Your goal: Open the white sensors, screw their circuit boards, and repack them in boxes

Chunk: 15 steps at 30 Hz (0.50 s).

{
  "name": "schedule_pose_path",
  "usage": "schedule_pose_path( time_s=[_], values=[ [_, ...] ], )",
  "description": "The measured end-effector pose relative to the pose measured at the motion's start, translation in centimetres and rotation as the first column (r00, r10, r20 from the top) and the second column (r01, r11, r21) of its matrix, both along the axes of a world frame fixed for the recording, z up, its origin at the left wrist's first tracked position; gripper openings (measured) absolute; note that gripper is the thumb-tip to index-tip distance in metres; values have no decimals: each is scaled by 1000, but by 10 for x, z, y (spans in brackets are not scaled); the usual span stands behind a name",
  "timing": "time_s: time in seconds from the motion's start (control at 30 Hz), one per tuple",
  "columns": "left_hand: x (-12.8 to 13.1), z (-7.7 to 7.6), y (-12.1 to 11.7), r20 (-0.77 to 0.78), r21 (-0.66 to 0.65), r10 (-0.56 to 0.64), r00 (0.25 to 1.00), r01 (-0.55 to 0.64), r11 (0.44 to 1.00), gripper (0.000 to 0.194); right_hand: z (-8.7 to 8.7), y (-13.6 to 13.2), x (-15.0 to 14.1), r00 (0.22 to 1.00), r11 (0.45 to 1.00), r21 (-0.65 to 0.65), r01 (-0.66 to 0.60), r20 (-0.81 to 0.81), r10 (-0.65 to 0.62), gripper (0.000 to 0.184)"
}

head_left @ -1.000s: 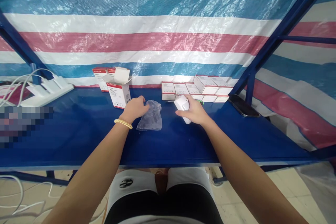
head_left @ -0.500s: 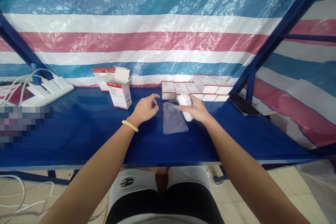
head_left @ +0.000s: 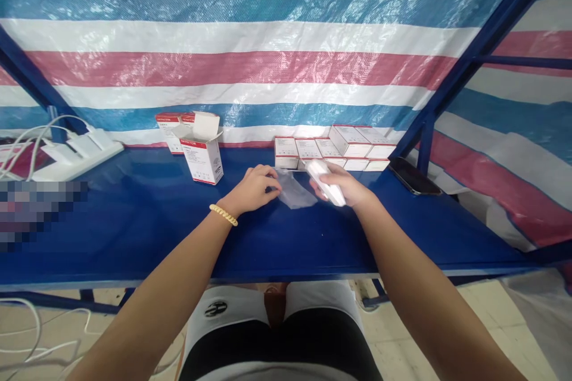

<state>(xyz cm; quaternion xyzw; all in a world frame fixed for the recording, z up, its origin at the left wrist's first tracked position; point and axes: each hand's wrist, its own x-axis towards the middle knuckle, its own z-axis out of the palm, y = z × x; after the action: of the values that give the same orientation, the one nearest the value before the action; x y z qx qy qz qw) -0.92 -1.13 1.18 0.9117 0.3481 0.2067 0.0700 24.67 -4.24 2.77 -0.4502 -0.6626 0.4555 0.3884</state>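
In my right hand (head_left: 346, 186) is a white plastic plug-in detector (head_left: 325, 183), tilted, its upper end toward the row of boxes. My left hand (head_left: 257, 189) has its fingers curled together at the left edge of a clear plastic bag (head_left: 297, 190). The bag looks pinched there and lies slanted between both hands. Left of my left hand, a white and red box (head_left: 203, 162) stands upright with its top flaps up.
Behind the opened box stands another white and red box (head_left: 167, 131). Several similar boxes (head_left: 351, 143) are stacked at the back right, beside a black phone (head_left: 415, 175). A white power strip (head_left: 80, 161) with plugged-in chargers and cables lies on the blue table (head_left: 286, 250) at left.
My left hand has moved right onto the bag's edge. The bag has shifted and crumpled from lying flat. My right hand has turned the detector and moved it slightly right.
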Motion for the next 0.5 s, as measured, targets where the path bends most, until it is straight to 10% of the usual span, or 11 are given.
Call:
schedule_pose_path(
  time_s=[0.17, 0.5],
  values=[
    [-8, 13, -5, 6, -24, 102, 995, -101, 995, 9, 16, -9, 18, 915, 871, -307, -384, -1, 403, 73],
    [-6, 7, -1, 59, -104, 265, 962, -258, 960, 60, 16, 0, 29, 799, 991, -34, -133, 588, 127, 63]
  ],
)
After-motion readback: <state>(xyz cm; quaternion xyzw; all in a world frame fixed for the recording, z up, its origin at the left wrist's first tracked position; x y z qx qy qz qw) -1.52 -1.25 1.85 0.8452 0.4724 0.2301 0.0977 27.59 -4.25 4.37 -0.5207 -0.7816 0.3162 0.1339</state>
